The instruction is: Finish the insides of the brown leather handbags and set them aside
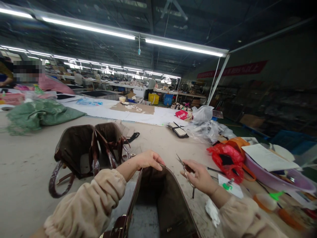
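Observation:
A dark brown handbag (170, 198) stands open in front of me, its lining and grey bottom visible. My left hand (150, 160) pinches the far top edge of this bag between thumb and fingers. Just right of the bag, my right hand (196, 175) is closed around a pair of scissors (182, 161), whose pointed blades aim up and to the left. The blades are apart from the bag's edge. Two more brown handbags, one (76, 148) with a plastic-wrapped handle and another (109, 140) beside it, stand open on the table to the left.
On the right sits a purple basin (279, 180) piled with papers, beside a red plastic bag (228, 162). Clear plastic bags (210, 129) and a small dark bundle (177, 129) lie farther back. A green sack (42, 114) rests at left on the table (27, 165). White tissue (212, 213) lies near my right forearm.

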Demonstrator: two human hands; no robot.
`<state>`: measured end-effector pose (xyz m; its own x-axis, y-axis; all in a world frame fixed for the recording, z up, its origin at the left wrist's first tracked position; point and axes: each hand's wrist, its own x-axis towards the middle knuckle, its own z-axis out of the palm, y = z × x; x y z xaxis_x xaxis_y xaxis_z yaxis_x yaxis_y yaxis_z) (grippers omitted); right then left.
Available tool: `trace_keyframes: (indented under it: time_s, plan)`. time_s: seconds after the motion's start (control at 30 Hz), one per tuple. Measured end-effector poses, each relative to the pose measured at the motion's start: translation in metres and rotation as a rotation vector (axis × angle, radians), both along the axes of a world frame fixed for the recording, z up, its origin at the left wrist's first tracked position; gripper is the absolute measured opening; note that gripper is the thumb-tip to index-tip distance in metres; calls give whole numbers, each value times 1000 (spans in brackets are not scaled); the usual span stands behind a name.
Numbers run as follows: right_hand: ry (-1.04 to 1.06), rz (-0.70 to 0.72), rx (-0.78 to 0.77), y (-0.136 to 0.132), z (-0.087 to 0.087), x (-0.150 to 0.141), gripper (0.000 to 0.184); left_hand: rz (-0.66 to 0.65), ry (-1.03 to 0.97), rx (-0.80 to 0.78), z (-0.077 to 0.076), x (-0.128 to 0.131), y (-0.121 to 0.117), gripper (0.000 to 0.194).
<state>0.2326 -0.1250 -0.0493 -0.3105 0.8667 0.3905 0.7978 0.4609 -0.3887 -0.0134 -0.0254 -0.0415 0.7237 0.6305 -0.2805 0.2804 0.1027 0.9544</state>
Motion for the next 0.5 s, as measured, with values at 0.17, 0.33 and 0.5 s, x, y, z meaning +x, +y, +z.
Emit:
trace_keyframes:
  time_s: [0.17, 0.33, 0.5]
  plan:
    - [94, -200, -152, -17, -41, 25, 34, 22, -9, 6, -1, -1, -2, 39]
    - [28, -91, -228, -29, -18, 11, 33, 29, 22, 59, -2, 0, -4, 37]
    - [-146, 98, -217, -19, 32, -20, 30, 38, 63, 81, 2, 5, -5, 37]
